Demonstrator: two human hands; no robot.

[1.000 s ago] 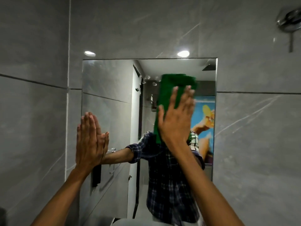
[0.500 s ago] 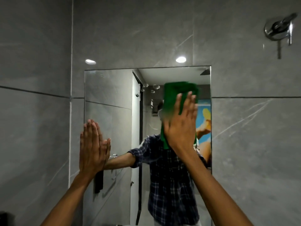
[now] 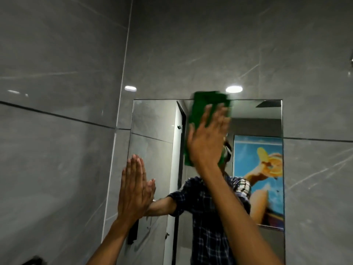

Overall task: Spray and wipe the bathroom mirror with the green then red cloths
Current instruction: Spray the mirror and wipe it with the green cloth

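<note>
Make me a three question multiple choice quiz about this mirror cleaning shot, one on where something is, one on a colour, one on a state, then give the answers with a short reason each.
1. Where is the cloth on the mirror?
A. bottom edge
B. top edge
C. lower left corner

2. What colour is the cloth?
A. red
B. white
C. green

3. How is the left hand?
A. flat and open, at the mirror's left edge
B. clenched around a spray bottle
C. hanging out of view

Answers: 1 B, the cloth overlaps the mirror's upper border. 2 C, it shows green under the right hand. 3 A, its fingers are straight and it holds nothing.
</note>
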